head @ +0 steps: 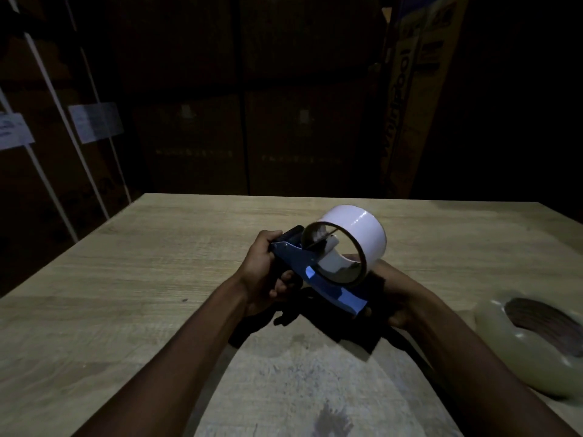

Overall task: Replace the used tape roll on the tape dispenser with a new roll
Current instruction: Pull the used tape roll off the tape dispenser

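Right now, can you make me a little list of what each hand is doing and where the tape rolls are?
left hand: grips the tape dispenser by its dark handle
right hand: at the dispenser's other end, in shadow; grip unclear
white tape roll: around the dispenser's hub
pale tape roll: lying flat on the table, right side, untouched

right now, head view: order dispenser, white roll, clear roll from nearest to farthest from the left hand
1. dispenser: gripped by the left hand.
2. white roll: on it, just to the right.
3. clear roll: on the table, far right.
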